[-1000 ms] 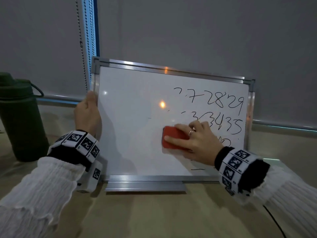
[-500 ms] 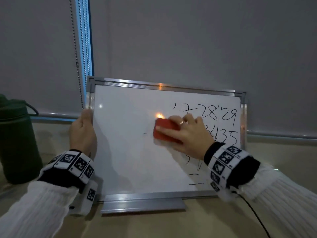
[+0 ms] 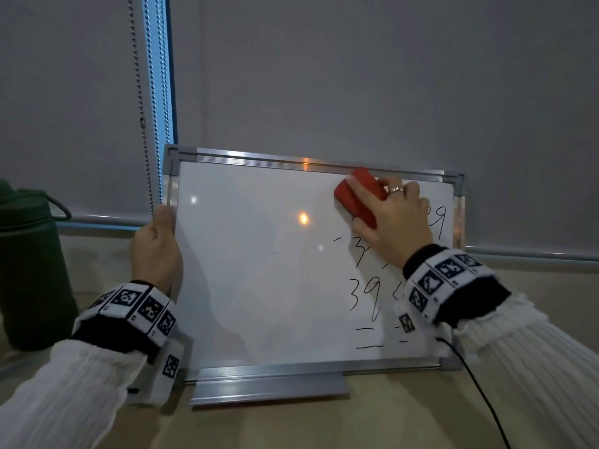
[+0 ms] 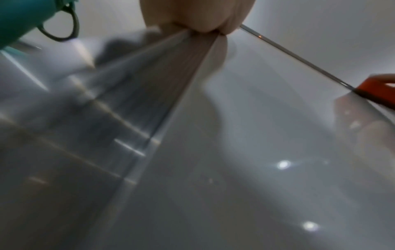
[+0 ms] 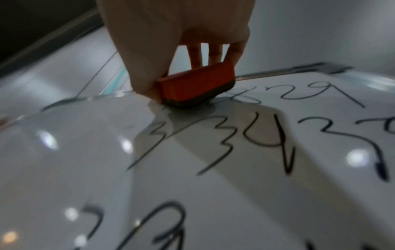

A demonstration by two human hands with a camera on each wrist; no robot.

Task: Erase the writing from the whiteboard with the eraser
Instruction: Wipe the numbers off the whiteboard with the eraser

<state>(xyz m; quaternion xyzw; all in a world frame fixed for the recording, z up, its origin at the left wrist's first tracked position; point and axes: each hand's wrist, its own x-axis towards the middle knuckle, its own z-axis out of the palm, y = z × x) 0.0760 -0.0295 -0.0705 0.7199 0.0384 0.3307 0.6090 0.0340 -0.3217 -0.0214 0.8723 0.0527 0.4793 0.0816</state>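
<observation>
A small whiteboard [image 3: 246, 286] with a metal frame stands upright on the table, leaning toward the blind. Black handwritten numbers [image 3: 363, 296] cover its right part; the left part is wiped. My right hand [image 3: 395, 218] grips a red eraser [image 3: 358, 197] and presses its dark felt face [image 5: 188, 101] to the board just under the top frame, right of centre. The numbers [image 5: 256, 138] below the eraser show in the right wrist view. My left hand [image 3: 155, 247] holds the board's left edge, thumb on the front; the left wrist view shows the red eraser [image 4: 376, 91] far off.
A dark green bottle [image 3: 29, 264] with a loop handle stands at the far left on the table. A bead chain [image 3: 142, 124] hangs beside the blind behind the board. A black cable [image 3: 476, 390] runs from my right wrist across the table.
My right hand has carried the eraser from the board's middle up and to the right, to the top frame. Digits at the left of the top rows are gone. My left hand stays put.
</observation>
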